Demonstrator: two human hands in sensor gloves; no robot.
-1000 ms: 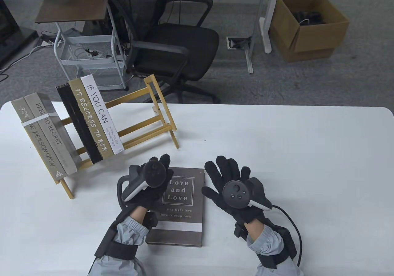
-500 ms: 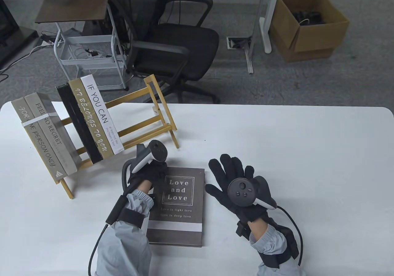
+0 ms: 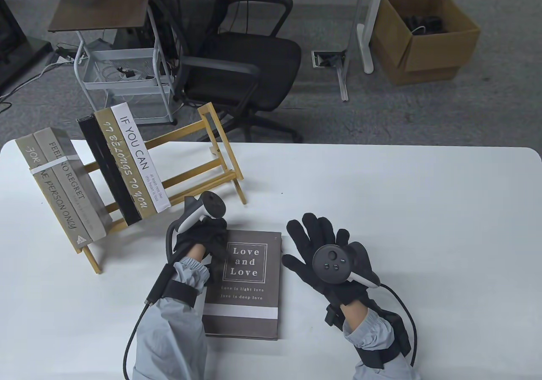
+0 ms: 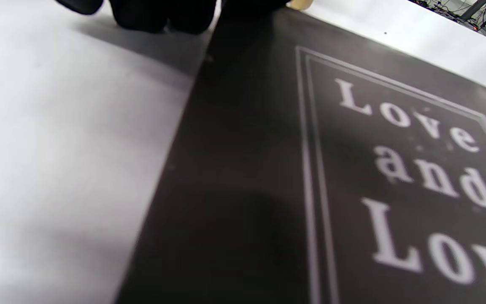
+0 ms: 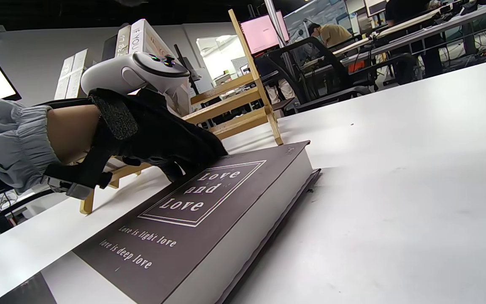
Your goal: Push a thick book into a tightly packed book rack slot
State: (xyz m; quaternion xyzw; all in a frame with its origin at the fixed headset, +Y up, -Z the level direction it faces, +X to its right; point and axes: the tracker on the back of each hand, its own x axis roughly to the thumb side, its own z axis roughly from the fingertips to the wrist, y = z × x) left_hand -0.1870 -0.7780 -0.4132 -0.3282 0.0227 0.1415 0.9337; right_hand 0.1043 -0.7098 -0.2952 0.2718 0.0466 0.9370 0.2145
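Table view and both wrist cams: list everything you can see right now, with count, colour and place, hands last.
Love and Love book: 1, dark grey-brown, flat on table, near centre.
Wooden rack: 1, light wood, table's left.
Books in rack: 5; two grey at the left end, then black, gold, white.
Table: 1, white.
Office chair: 1, black, behind table.
Cart: 1, white, brown top.
Cardboard box: 1, brown, floor, right.
Left hand: black glove, on the flat book's top-left corner.
Right hand: black glove, open, right of that book.
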